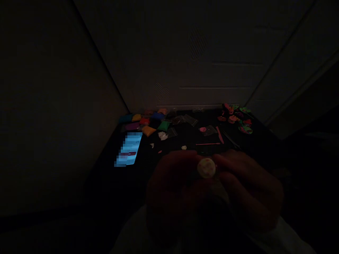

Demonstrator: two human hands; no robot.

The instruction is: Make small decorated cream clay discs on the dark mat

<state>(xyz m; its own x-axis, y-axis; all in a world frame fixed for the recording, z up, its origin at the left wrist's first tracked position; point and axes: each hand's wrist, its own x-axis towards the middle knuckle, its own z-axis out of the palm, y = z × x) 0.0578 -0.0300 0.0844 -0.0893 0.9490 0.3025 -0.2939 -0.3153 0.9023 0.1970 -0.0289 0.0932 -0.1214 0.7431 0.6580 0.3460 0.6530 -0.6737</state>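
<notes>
In dim light, my left hand (172, 190) is closed around a small round pale piece with pinkish spots (206, 168), which looks like modelling clay. Its spotted face is turned towards me. From the other side my right hand (250, 190) comes up to the piece's right edge, its fingertips pinched together. A tiny pinkish bit shows at those fingertips, too dark to name. Behind the hands, a small whitish round piece (184, 147) and a small pink piece (160, 151) lie on the dark table.
A lit phone (131, 150) lies at the left. Coloured packets (148, 130) sit at the back left, with clear bags (190, 120) beside them. A pink stick (208, 144) and a pink plastic knife (219, 135) lie centre right. Colourful shaped pieces (233, 119) cluster at the back right, before a wall (212, 76).
</notes>
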